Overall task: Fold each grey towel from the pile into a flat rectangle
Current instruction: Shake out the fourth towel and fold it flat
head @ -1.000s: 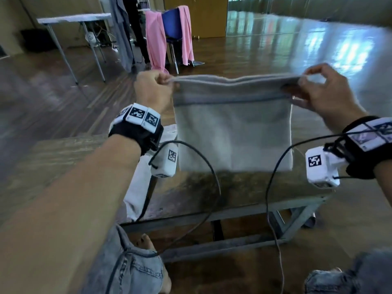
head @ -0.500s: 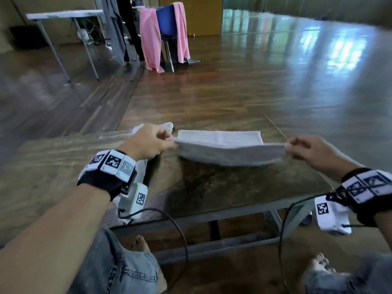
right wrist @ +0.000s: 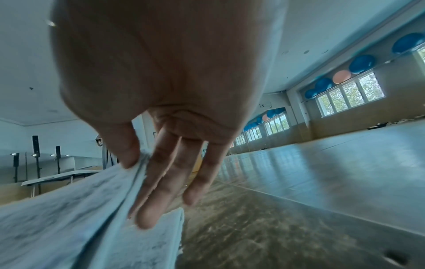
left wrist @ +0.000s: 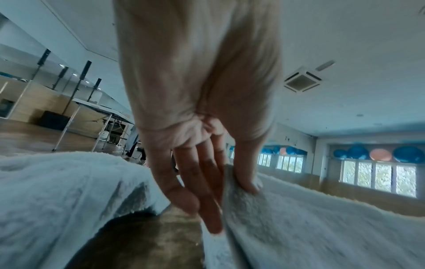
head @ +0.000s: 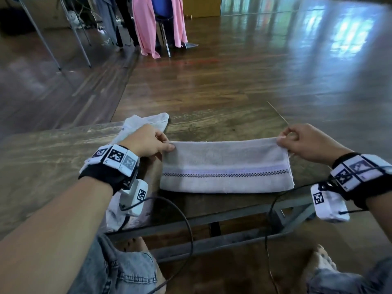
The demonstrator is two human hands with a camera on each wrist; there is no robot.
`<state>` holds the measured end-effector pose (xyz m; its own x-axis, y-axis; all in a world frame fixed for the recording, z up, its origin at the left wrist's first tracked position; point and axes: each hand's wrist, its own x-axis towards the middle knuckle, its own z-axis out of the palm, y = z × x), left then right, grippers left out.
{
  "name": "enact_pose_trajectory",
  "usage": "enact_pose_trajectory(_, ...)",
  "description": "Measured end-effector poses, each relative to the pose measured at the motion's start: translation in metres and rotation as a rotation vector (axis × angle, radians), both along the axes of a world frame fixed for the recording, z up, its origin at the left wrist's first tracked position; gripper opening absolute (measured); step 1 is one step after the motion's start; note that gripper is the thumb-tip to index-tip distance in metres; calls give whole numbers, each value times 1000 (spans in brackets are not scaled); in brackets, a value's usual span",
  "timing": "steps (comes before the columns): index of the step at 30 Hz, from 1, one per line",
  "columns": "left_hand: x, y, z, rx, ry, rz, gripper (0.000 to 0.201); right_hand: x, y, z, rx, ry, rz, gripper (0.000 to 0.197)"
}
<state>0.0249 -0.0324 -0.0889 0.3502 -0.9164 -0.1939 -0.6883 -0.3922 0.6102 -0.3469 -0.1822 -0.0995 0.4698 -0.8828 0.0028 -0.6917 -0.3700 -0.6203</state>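
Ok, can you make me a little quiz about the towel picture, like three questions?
1. True or false: the grey towel hangs in the air, clear of the wooden table.
2. What does the left hand pinch? A: a far corner of the towel. B: a cable. C: nothing.
3. Fill in: the other towels lie on the towel's ___ side.

Key:
1. False, its near part lies on the table.
2. A; the right hand pinches the other far corner.
3. Left.

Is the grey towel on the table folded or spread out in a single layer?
Folded: the grey towel shows doubled layers at the corners both hands pinch, clearest by the right hand.
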Motion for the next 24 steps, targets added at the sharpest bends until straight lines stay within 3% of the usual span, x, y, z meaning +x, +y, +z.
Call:
enact_pose_trajectory(3,0,-14,-13,-105,-99,37,19,12,-16,-8,-126,44,-53,14)
enact_pose_trajectory(6,-3,-20,-24,-117,-220,16,18,23,-25,-22,-115,120,-42,12)
enact_pose_trajectory(13,-4,-26,-31,-23,-265,-37,17,28,-32,-35,-99,223,-5,13)
enact_pose_trajectory(19,-6,-25,-22,-27,-277,-74,14,27,-29,-33,-127,212,13,15)
enact_pose_trajectory(22,-8,-23,-13,-52,-271,-105,13,28,-27,-28,-128,308,40,8)
enact_pose_trajectory(24,-10,-22,-8,-47,-258,-125,20,28,-24,-24,-114,394,80,21)
